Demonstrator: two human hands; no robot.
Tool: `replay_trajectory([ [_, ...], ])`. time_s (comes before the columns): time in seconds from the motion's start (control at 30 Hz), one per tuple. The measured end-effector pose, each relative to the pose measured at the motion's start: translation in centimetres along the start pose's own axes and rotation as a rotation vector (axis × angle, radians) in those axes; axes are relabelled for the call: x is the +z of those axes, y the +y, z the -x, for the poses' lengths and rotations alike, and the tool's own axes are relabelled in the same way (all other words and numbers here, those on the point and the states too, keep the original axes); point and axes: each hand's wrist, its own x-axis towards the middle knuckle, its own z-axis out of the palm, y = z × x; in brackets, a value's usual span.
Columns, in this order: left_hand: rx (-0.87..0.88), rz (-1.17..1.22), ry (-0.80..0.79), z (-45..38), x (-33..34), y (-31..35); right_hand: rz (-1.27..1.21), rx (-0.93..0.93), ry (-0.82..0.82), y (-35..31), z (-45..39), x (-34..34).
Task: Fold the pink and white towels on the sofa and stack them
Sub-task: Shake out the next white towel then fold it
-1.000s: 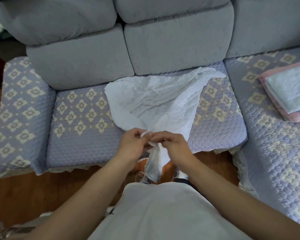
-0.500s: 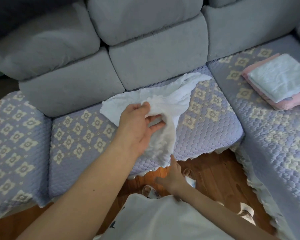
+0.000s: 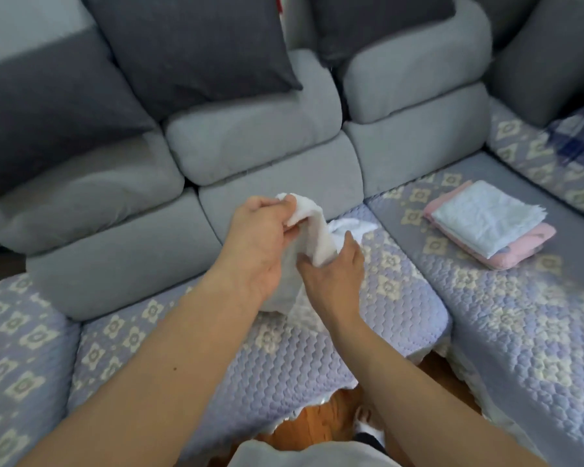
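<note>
Both hands, left hand (image 3: 255, 246) and right hand (image 3: 334, 273), hold the soft, light white towel (image 3: 319, 237); taking its corners seems best.

Grey sofa (image 3: 270, 156) fills the frame, its seats draped in a lilac quilted cover (image 3: 284, 362) with pale flower motifs. Over on the right seat, a folded stack: pink towel (image 3: 520, 252) at the bottom, folded white towel (image 3: 479, 220) lying on top of it. Middle seat, far side, the tail of a loose white towel (image 3: 348, 227) rests on the cover. Dark cushions (image 3: 196, 45) lean along the back, and a plaid cloth (image 3: 577, 143) lies at far right.
</note>
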Motion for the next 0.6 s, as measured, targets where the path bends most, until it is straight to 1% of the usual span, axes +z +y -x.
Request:
replay_trajectory([
  [0.1, 0.049, -0.066, 0.020, -0.5, 0.8, 1.7, 0.051, -0.235, 0.142, -2.5, 0.1, -2.3],
  [0.17, 0.048, -0.050, 0.006, -0.5, 1.4, 2.3, 0.082, -0.394, 0.184, -3.2, -0.6, -3.5],
  [0.2, 0.046, -0.039, -0.003, -0.5, 1.7, 2.6, 0.079, -0.432, 0.180, -3.3, -1.3, -4.1],
  [0.3, 0.045, 0.000, -0.022, -0.4, 2.6, 2.8, 0.078, -0.441, 0.101, -2.4, -3.2, -5.6],
  [0.4, 0.061, 0.022, -0.026, -0.4, 3.7, 3.0, 0.200, -0.449, 0.080, 0.4, -5.0, -6.6],
  [0.43, 0.066, 0.040, -0.030, -0.5, 4.1, 3.1, 0.239, -0.444, 0.086, 1.8, -5.6, -6.7],
  [0.47, 0.074, 0.064, -0.035, -0.4, 4.4, 3.3, 0.252, -0.399, 0.091, 3.4, -6.1, -6.8],
  [0.5, 0.085, 0.090, -0.038, -0.4, 4.8, 3.5, 0.235, -0.307, 0.091, 5.3, -6.4, -6.7],
  [0.6, 0.115, 0.137, -0.017, -0.8, 5.9, 4.0, 0.149, 0.059, 0.116, 11.0, -6.4, -6.3],
])
